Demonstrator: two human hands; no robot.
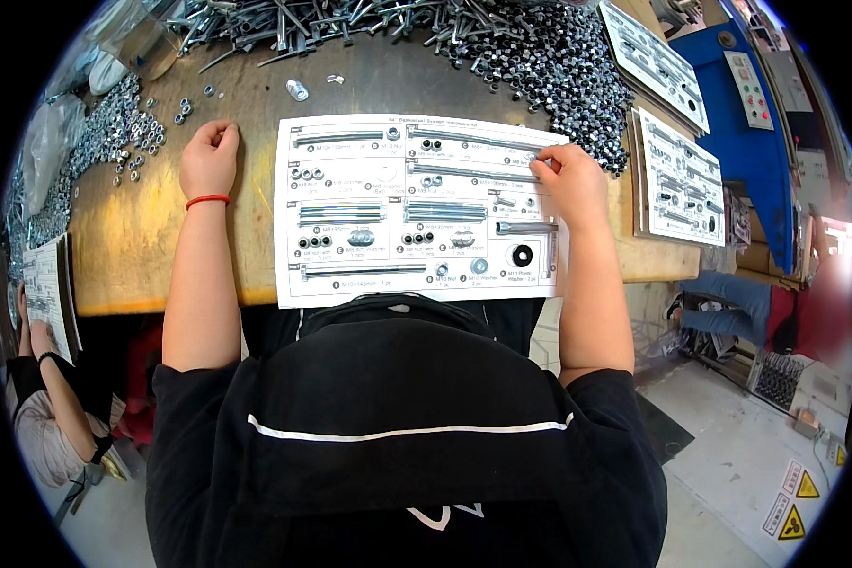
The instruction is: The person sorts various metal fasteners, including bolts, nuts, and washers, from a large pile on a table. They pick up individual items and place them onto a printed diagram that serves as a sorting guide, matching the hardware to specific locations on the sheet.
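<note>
A white hardware sheet [398, 194] lies on the worn wooden table in front of me. Rows of long bolts [364, 272], nuts and washers show on it; I cannot tell in every case whether they are printed or real. A black ring-shaped washer [521, 256] is at its lower right. My right hand [573, 185] is closed at the sheet's upper right edge, thumb and finger pinched by the end of a long bolt; anything between them is too small to make out. Left of the sheet, my left hand [208, 161] rests on the table, fingers curled, its inside hidden.
Loose bolts [303, 24] and dark capped nuts [549, 76] heap along the far side. Silver nuts [128, 133] spread at the left. A metal sleeve [297, 90] lies beyond the sheet. More sheets [682, 180] are stacked right. Other people work at far left and right.
</note>
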